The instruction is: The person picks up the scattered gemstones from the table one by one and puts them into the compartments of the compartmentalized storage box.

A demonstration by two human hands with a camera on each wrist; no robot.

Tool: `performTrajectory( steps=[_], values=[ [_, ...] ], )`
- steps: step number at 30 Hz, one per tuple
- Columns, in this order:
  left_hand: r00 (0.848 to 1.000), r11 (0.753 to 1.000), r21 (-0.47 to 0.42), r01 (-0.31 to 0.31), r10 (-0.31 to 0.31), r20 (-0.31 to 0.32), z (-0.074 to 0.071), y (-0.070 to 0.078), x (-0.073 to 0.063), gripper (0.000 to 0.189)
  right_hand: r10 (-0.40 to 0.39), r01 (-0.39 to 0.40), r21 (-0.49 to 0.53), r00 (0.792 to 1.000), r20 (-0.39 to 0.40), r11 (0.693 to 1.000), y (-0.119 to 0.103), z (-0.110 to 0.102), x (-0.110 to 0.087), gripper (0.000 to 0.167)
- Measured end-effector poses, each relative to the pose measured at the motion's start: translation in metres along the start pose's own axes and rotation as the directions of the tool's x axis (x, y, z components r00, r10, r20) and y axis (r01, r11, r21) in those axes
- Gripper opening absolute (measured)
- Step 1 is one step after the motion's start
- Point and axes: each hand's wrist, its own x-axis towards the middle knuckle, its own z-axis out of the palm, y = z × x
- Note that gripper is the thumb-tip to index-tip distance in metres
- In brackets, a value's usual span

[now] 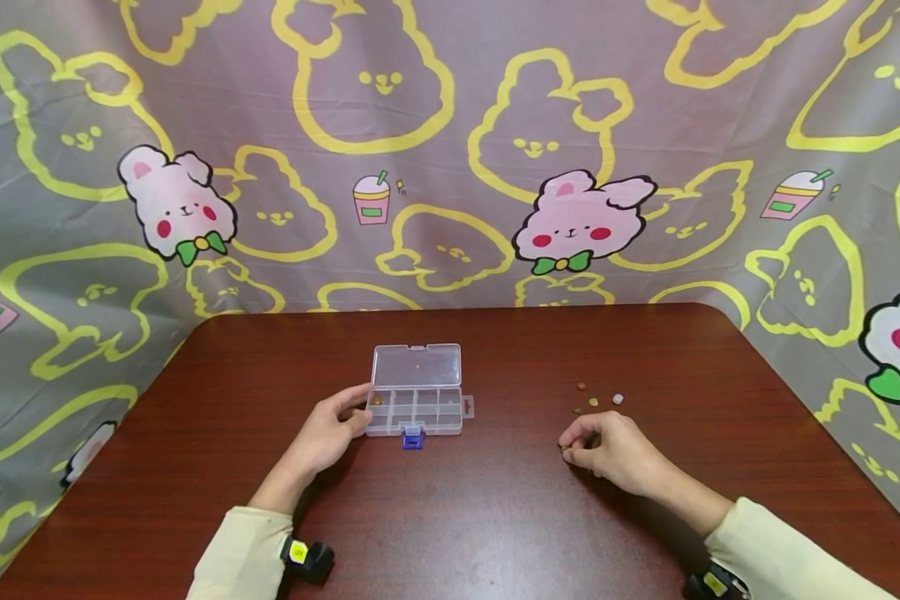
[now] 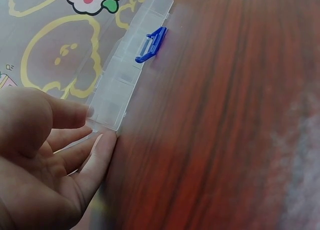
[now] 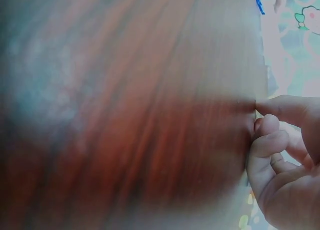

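A clear plastic compartment box (image 1: 427, 410) stands on the table with its lid (image 1: 417, 367) raised at the back and its blue latch (image 1: 412, 438) hanging down in front. My left hand (image 1: 332, 433) grips the box's left end, thumb and fingers around the corner in the left wrist view. In the far left compartment lies a small amber-brown stone (image 1: 377, 400). To the right, low over the tabletop, my right hand (image 1: 621, 454) pinches a tiny brownish stone (image 1: 565, 449) between thumb and index finger, mostly covered by the fingertips.
Several small stones lie just beyond the right hand: a white one (image 1: 618, 399), a yellowish one (image 1: 594, 402), a reddish-brown one (image 1: 581, 386) and a dark one (image 1: 577, 411). A patterned curtain (image 1: 450, 183) hangs behind the brown table (image 1: 487, 517).
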Motion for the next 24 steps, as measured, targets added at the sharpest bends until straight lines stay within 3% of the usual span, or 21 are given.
performTrajectory(
  steps=[24],
  values=[
    [1.0, 1.0, 0.002, -0.007, 0.007, 0.002, 0.0005, 0.0028, -0.0018, 0.045, 0.023, -0.023, 0.029, 1.0, 0.006, 0.999, -0.0023, -0.0026, 0.0039, 0.006]
  ],
)
